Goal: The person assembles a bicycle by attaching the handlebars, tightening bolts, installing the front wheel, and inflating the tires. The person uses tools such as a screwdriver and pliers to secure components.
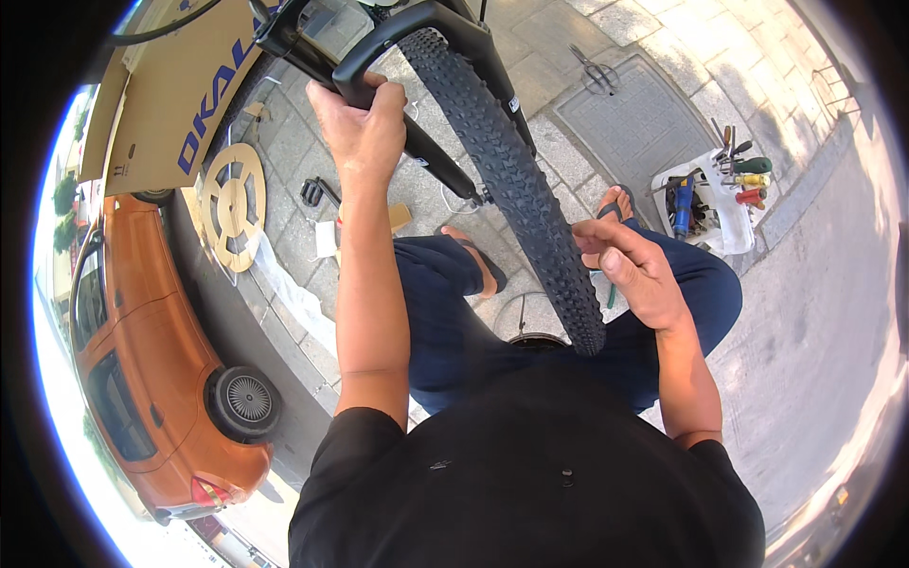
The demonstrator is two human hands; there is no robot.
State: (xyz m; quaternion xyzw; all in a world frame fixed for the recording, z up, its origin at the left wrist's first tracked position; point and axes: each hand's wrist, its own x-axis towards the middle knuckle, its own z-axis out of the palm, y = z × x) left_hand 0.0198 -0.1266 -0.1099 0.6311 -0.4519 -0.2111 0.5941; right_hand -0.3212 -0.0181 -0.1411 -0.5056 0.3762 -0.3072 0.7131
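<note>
A knobby bicycle tire (pixel 505 170) runs from the top centre down towards my lap, set between the legs of a black suspension fork (pixel 433 150). My left hand (pixel 366 128) grips the fork's left leg just under its arch. My right hand (pixel 632 270) is beside the lower right side of the tire, fingers curled and thumb apart, with nothing plainly held. Its fingertips are close to the tread; whether they touch it or the wheel behind, I cannot tell. The hub sits at the fork's lower end, near the middle of the view.
A white plastic tool tray (pixel 735 220) with screwdrivers and other tools stands right. Scissors (pixel 595 71) lie by a metal ground cover (pixel 639 121). Left are a cardboard box (pixel 160 121), a slotted cardboard disc (pixel 233 206), a black pedal (pixel 312 192) and an orange car (pixel 160 334).
</note>
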